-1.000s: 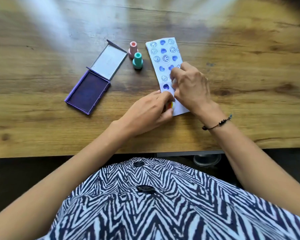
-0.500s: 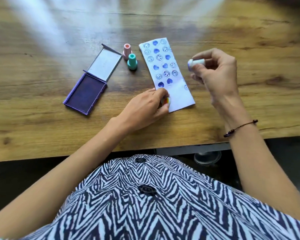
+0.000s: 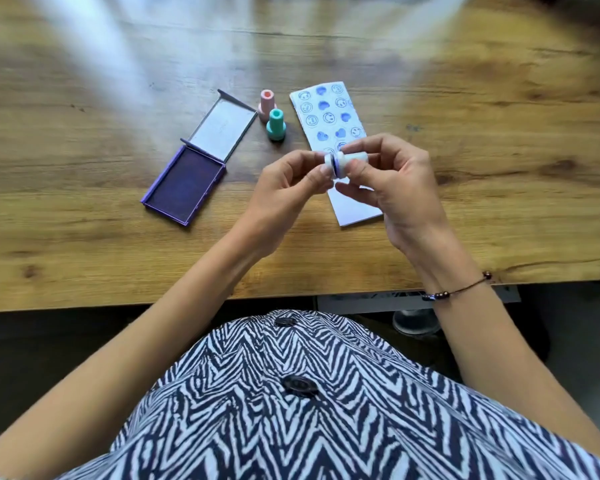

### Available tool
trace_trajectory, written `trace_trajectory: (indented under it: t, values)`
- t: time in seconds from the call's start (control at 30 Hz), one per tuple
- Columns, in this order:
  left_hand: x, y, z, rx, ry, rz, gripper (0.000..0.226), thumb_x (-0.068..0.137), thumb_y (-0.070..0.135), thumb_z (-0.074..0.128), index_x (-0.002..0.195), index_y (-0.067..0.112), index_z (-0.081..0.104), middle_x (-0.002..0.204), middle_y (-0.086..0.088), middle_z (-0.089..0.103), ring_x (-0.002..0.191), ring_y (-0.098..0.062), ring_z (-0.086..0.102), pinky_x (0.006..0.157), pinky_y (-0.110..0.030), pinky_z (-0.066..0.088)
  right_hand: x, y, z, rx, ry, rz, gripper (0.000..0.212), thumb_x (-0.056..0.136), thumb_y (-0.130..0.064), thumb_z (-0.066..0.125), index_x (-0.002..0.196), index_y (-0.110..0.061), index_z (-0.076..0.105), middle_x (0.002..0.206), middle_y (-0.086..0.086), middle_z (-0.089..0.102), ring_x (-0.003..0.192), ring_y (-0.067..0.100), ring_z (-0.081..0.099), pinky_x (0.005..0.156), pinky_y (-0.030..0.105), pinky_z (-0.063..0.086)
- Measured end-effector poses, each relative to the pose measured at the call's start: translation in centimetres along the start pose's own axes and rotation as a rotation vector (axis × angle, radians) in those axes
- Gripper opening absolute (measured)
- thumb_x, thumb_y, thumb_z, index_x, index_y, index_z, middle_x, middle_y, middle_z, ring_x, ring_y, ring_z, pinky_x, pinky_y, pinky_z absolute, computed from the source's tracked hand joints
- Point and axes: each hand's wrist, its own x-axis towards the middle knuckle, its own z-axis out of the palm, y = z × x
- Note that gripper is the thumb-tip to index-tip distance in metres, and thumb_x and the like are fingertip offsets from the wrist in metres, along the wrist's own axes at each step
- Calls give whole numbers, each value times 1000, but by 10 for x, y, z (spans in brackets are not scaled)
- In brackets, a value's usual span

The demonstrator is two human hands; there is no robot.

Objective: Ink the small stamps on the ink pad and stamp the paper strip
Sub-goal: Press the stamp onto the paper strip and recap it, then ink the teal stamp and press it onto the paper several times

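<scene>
A small pale blue stamp (image 3: 347, 161) lies sideways in the air between both hands, above the lower half of the paper strip (image 3: 329, 116). My right hand (image 3: 392, 188) grips its handle. My left hand (image 3: 288, 188) pinches a whitish cap or disc (image 3: 328, 162) at the stamp's inked end. The white strip carries several blue smiley and heart prints. Left of it stand a pink stamp (image 3: 266, 105) and a teal stamp (image 3: 276, 124), both upright. The purple ink pad (image 3: 184, 183) lies open further left, its lid (image 3: 222, 128) folded back.
Everything rests on a wooden table (image 3: 499, 150) whose front edge runs just below my wrists. A beaded bracelet (image 3: 458, 289) circles my right wrist. My striped shirt fills the bottom of the view.
My left hand left the strip's lower corner and rose to meet the right. The right hand swung the pale stamp from the strip's right side back over it, into both hands.
</scene>
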Motion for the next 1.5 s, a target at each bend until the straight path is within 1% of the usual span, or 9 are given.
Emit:
trace_trajectory:
  t: [0.2, 0.33, 0.43, 0.53, 0.67, 0.93, 1.2, 1.37, 1.5]
  values:
    - [-5, 8, -3, 36, 76, 35, 22, 84, 7, 57, 104, -3, 57, 84, -3, 62, 72, -7, 58, 71, -17, 49, -1, 2, 10, -76, 22, -90, 7, 80, -4, 67, 82, -11, 64, 69, 4, 66, 61, 7, 66, 65, 26, 60]
    - [-7, 9, -3, 38, 118, 12, 9, 84, 7, 57, 93, 5, 60, 80, -5, 62, 65, -7, 57, 66, -19, 49, -1, 7, 17, -134, 24, -143, 6, 81, -5, 65, 85, -9, 63, 77, 17, 67, 68, 30, 69, 69, 38, 61]
    - [-1, 9, -4, 107, 120, -24, 5, 85, 10, 57, 89, 10, 61, 77, -2, 62, 65, -6, 56, 66, -20, 48, 6, 11, 16, -228, 27, -160, 7, 80, -7, 66, 85, -10, 64, 74, 11, 66, 68, 26, 68, 68, 37, 60]
    - [10, 9, 1, 289, 127, -69, 23, 85, 14, 59, 107, 6, 59, 88, -1, 64, 79, -5, 58, 78, -23, 50, 31, 13, 0, -624, 133, -271, 11, 77, -12, 68, 88, -11, 67, 77, 10, 67, 71, 20, 62, 70, 32, 52]
    - [16, 7, 0, 337, 175, -99, 37, 85, 15, 59, 120, 5, 53, 115, -9, 63, 105, -16, 59, 98, -35, 48, 68, 13, -30, -1164, 311, -320, 15, 83, -10, 54, 95, -6, 63, 102, 21, 61, 90, 36, 59, 72, 36, 47]
    - [14, 4, -18, 327, 323, -63, 35, 85, 14, 59, 118, 7, 54, 114, -8, 63, 97, -9, 57, 93, -25, 47, 80, 14, -32, -1454, 252, -249, 25, 85, -5, 51, 110, 0, 53, 115, 27, 53, 112, 42, 45, 82, 46, 47]
    - [6, 6, -32, 345, 509, -38, 27, 84, 11, 58, 111, 7, 60, 99, -1, 62, 89, -8, 56, 89, -26, 48, 86, 2, 69, -1119, 0, -441, 35, 82, -36, 60, 95, -4, 60, 103, 21, 64, 100, 36, 56, 80, 39, 43]
    - [0, 7, -43, 327, 547, -37, 26, 83, 11, 59, 110, 9, 60, 100, -5, 65, 91, -11, 58, 91, -27, 48, 87, 14, 85, -1087, -12, -435, 18, 83, -21, 56, 95, -8, 61, 98, 18, 68, 95, 34, 60, 77, 37, 46]
    - [-5, 9, -55, 252, 563, -13, 20, 85, 14, 58, 104, 16, 60, 91, 0, 64, 82, -11, 59, 85, -30, 50, 73, 8, 85, -431, -112, -167, 5, 79, -9, 59, 76, -6, 62, 67, 7, 64, 57, 19, 60, 54, 30, 52]
